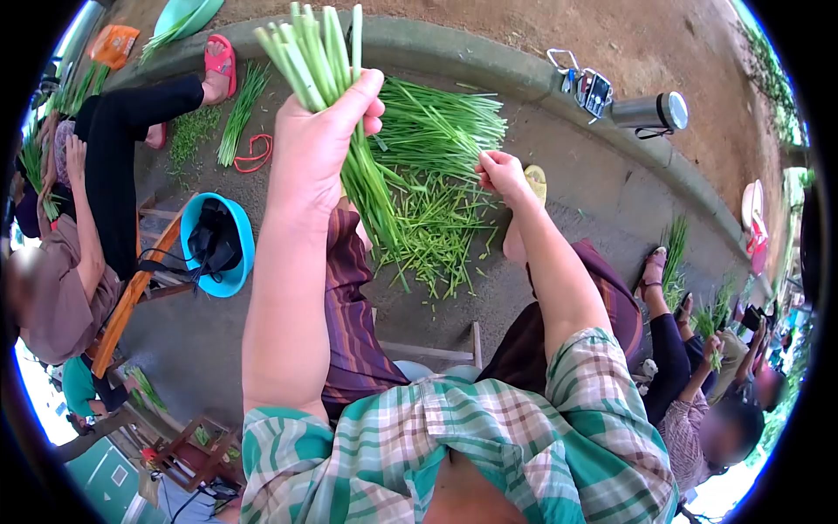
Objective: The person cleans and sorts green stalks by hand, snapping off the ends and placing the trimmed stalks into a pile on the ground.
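My left hand (325, 140) is closed round a bundle of long green stalks (371, 188), held upright above my lap. Their pale cut ends stick out past my thumb, and the thinner ends hang towards my knees. My right hand (504, 177) pinches at the edge of a large heap of green stalks (436, 122) on the ground; its fingertips meet around a thin stalk there. Below the heap lies a scatter of short cut pieces (436, 236), between my feet.
At my left stand a blue basin (246, 253) with a black bag and a wooden chair (131, 306) with a seated person. A curb (489, 61) runs along the front, with a steel flask (646, 112) and a radio-like device (594, 93) on it. Several people sit at the right.
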